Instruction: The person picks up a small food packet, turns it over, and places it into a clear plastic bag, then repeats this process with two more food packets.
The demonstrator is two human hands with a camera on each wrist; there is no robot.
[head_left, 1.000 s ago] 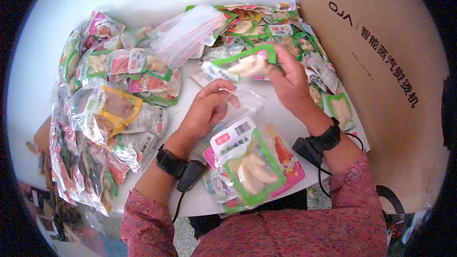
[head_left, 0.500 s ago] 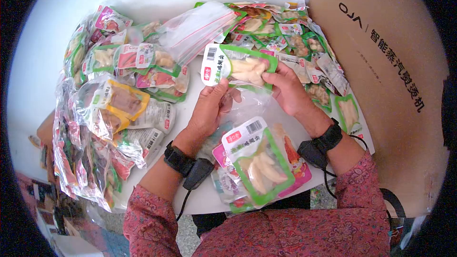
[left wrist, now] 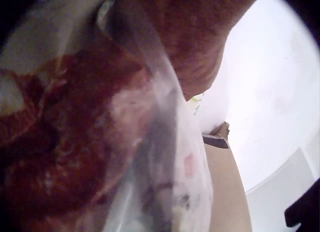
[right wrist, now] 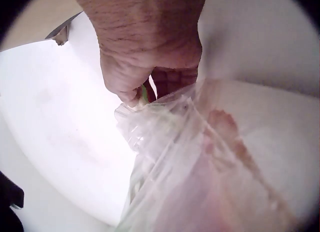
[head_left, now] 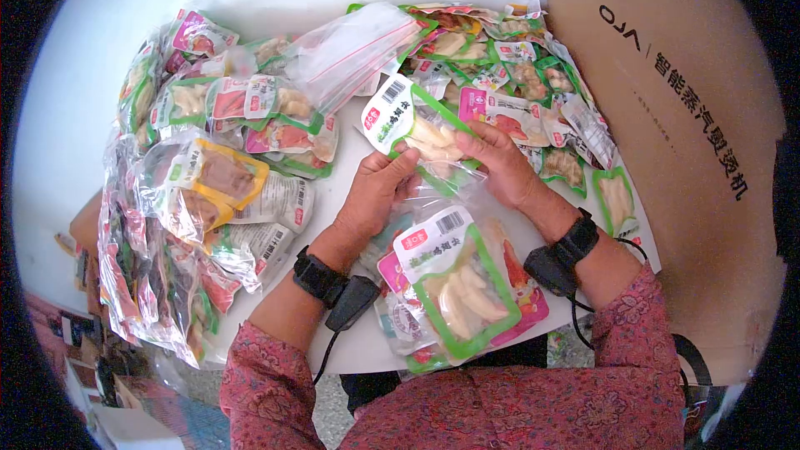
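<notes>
My right hand [head_left: 504,168] pinches the right end of a green-edged food packet [head_left: 431,135], which has a white label and pale pieces inside. Below it, a clear plastic bag [right wrist: 167,127] hangs with several packets in it. In the head view, the front packet [head_left: 467,296] in the bag has the same green edge, and a pink one [head_left: 533,304] shows behind it. My left hand [head_left: 375,192] grips the bag's mouth, its thumb at the held packet's lower left edge. The packet's lower end overlaps the bag's opening. The left fingers are partly hidden behind the plastic.
Filled bags of packets [head_left: 187,225] crowd the left of the white table [head_left: 333,342]. Flat zip bags [head_left: 354,54] lie at the back, beside a pile of loose packets [head_left: 525,75]. A tall cardboard box [head_left: 667,200] stands along the right side.
My right hand has brought the packet down toward the bag's mouth, turning its face up and then tilting it downward. The left hand has closed in under the packet.
</notes>
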